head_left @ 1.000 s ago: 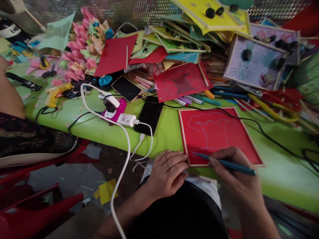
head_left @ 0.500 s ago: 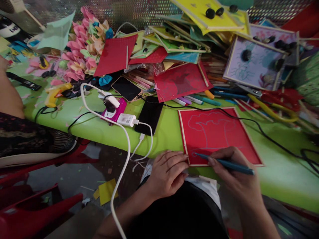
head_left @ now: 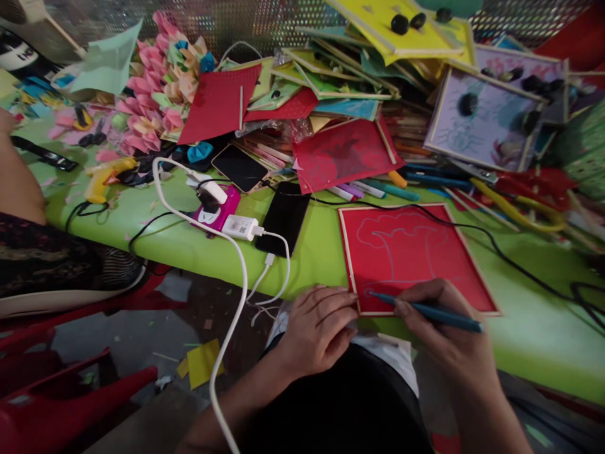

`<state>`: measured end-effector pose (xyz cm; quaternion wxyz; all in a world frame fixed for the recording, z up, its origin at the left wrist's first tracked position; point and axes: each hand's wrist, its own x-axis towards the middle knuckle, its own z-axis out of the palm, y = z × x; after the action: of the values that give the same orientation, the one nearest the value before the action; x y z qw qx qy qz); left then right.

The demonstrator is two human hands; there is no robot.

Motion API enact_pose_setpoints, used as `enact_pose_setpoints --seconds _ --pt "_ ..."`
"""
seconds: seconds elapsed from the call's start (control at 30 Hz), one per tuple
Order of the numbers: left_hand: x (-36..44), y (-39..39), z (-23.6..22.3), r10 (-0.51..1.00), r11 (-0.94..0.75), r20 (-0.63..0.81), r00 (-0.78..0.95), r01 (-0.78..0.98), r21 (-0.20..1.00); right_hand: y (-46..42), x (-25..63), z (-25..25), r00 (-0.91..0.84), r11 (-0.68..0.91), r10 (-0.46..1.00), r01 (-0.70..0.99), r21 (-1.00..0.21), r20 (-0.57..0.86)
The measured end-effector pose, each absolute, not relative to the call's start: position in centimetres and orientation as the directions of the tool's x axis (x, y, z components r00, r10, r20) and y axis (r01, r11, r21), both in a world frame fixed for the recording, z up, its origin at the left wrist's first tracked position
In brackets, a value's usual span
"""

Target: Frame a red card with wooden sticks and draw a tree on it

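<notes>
A red card (head_left: 411,252) edged with thin pale sticks lies near the front of the green table. Faint grey-blue lines on it outline a tree-like shape with a broad trunk and a wavy top. My right hand (head_left: 449,328) grips a blue marker pen (head_left: 430,309), whose tip meets the card at a small round mark in its lower left. Beside the card's lower-left corner rests my left hand (head_left: 321,328), its fingers laid together and fingertips touching the stick edge. Its thumb is partly hidden below them.
A black cable (head_left: 491,233) crosses the card's top edge. Left of it are a black phone (head_left: 286,217), a magenta power strip (head_left: 222,211) and a white cable (head_left: 239,265). Behind lie loose markers, framed cards (head_left: 482,120) and pink paper flowers (head_left: 146,94). Another person's leg (head_left: 42,265) is at left.
Almost nothing differs. The pen tip stays at the small round mark, where the line looks slightly fuller, and both hands keep their places.
</notes>
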<state>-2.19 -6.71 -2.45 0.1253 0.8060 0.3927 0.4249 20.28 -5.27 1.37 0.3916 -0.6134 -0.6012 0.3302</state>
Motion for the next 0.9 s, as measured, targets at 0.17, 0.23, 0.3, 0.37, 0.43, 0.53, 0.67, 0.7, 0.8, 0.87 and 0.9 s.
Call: enact_pose_setpoints --seconds 0.17,0.23,0.3,0.37,0.43,0.53,0.67,0.7,0.8,0.87,0.9 --pt "-2.20 -6.75 -2.68 0.744 -0.656 0.582 0.328 0.528 0.540 -5.41 20.36 1.12 0.052 0.025 0.997 0.461 -0.887 0.055" --pt "-2.20 -6.76 -2.75 0.743 -0.658 0.583 0.330 0.521 0.544 -5.45 20.40 1.06 0.061 0.015 0.997 0.451 -0.892 0.048" --pt "-2.20 -6.75 -2.76 0.740 -0.661 0.587 0.329 0.518 0.544 -5.46 20.41 1.06 0.064 0.011 0.997 0.453 -0.892 0.045" --pt "-2.21 -6.72 -2.71 0.740 -0.661 0.587 0.329 0.519 0.542 -5.43 20.40 1.11 0.058 0.013 0.997 0.463 -0.886 0.045" --pt "-2.22 -6.71 -2.64 0.741 -0.659 0.585 0.331 0.524 0.539 -5.37 20.42 1.19 0.053 0.021 0.997 0.467 -0.884 0.051" --pt "-2.23 -6.72 -2.61 0.741 -0.660 0.584 0.332 0.521 0.541 -5.25 20.52 1.28 0.044 0.044 0.996 0.460 -0.887 0.072" --pt "-2.22 -6.75 -2.64 0.745 -0.656 0.580 0.330 0.522 0.545 -5.25 20.55 1.27 0.018 0.063 0.997 0.470 -0.881 0.081" --pt "-2.22 -6.75 -2.64 0.745 -0.655 0.580 0.330 0.524 0.544 -5.29 20.50 1.27 0.024 0.056 0.997 0.470 -0.881 0.076" --pt "-2.23 -6.74 -2.62 0.741 -0.657 0.585 0.329 0.531 0.534 -5.38 20.38 1.31 0.042 0.040 0.997 0.469 -0.882 0.067" --pt "-2.23 -6.73 -2.63 0.740 -0.658 0.587 0.329 0.534 0.531 -5.39 20.38 1.33 0.043 0.039 0.997 0.471 -0.882 0.067" --pt "-2.23 -6.73 -2.64 0.740 -0.658 0.586 0.330 0.534 0.531 -5.37 20.41 1.33 0.045 0.037 0.997 0.472 -0.881 0.066"
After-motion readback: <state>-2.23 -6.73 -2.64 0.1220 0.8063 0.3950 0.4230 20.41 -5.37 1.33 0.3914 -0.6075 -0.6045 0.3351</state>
